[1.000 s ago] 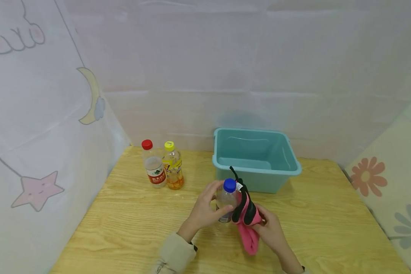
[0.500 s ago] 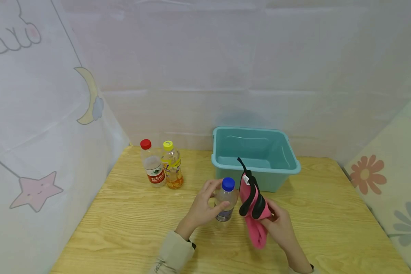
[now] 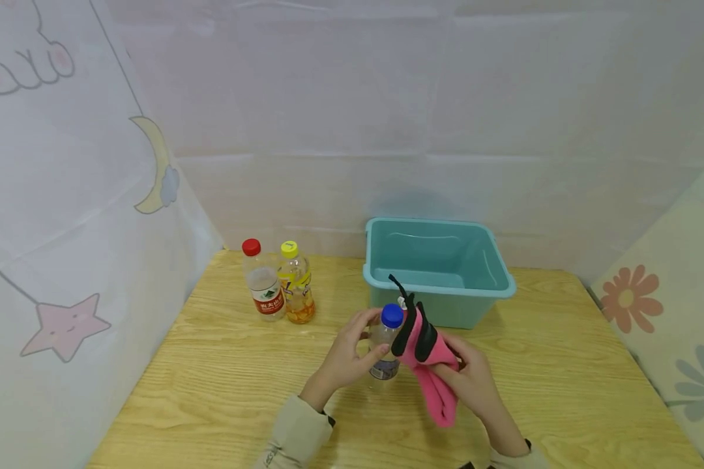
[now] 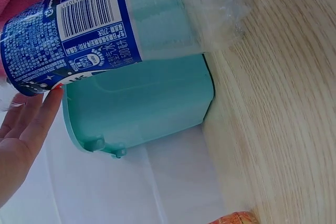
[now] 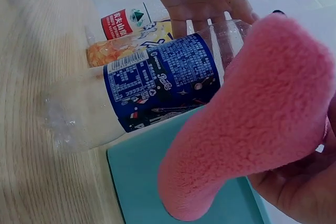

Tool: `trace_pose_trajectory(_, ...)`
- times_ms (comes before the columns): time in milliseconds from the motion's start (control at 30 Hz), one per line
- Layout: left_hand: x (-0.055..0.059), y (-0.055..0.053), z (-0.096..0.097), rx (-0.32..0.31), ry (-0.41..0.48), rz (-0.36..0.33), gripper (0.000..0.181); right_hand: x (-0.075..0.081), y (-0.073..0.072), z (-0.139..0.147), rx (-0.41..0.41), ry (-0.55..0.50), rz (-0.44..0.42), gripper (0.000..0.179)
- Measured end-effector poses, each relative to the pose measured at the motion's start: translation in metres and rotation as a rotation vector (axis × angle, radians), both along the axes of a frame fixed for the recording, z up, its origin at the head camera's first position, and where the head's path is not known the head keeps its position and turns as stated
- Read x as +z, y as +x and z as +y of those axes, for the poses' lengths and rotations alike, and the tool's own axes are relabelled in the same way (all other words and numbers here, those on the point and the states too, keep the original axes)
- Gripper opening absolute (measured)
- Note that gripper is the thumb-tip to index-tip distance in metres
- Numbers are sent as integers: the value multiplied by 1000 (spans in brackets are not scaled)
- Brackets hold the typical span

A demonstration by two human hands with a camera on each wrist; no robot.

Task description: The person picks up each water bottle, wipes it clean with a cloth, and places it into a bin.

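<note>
A clear plastic bottle with a blue cap (image 3: 392, 316) and a blue printed label (image 4: 79, 35) stands upright on the wooden table. My left hand (image 3: 346, 358) holds it from the left, thumb in front and fingers behind. Close on its right, my right hand (image 3: 472, 378) grips a pink fleecy cloth item (image 3: 437, 381) with black strips, a thin black cord and a small white tag. Its upper end overlaps the bottle's shoulder in the head view, and a folded end hangs below. In the right wrist view the pink pile (image 5: 252, 108) covers the bottle's upper end.
Behind the hands stands a light teal plastic bin (image 3: 425, 306), its visible inside bare. To the left, a red-capped bottle (image 3: 264, 293) and a yellow-capped bottle (image 3: 296, 293) with orange contents stand side by side. A printed white sheet (image 3: 340, 130) hangs behind the table.
The pink cloth item moved right, away from the bottle, then came back left and now overlaps its shoulder. My left hand and the bottle have stayed nearly in place.
</note>
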State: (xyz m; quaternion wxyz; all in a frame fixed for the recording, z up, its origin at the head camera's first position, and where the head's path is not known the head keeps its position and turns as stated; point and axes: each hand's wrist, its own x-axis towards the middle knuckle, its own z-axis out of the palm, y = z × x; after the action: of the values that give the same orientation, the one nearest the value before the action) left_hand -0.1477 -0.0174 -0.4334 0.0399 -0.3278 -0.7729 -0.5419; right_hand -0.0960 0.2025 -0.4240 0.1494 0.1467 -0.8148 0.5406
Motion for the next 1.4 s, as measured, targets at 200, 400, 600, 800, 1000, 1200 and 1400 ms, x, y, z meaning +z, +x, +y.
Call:
trace_pose_trajectory(200,6,2,0,-11,-1,3,48,0,-7,0,14,126,24,36)
trace_pose_trajectory(400,-1,2,-1,-13,7,22,49,-1,-10,0,22,183,28,32)
trace_pose_trajectory(600,-5,1,-1,-16,23,37,48,-7,-12,1,50,189,-22,27)
trace_pose_trajectory(800,-5,0,-1,-14,26,41,47,-19,-14,-1,82,98,-77,23)
trace_pose_trajectory(1000,-5,-1,-1,-24,38,51,49,-30,-16,-3,81,56,-37,20)
trace_pose_trajectory(1200,-4,0,-1,-27,35,28,48,-40,-17,-6,43,72,-101,23)
trace_pose_trajectory(1400,-4,1,-2,-27,42,28,49,-44,-16,-12,11,67,-189,22)
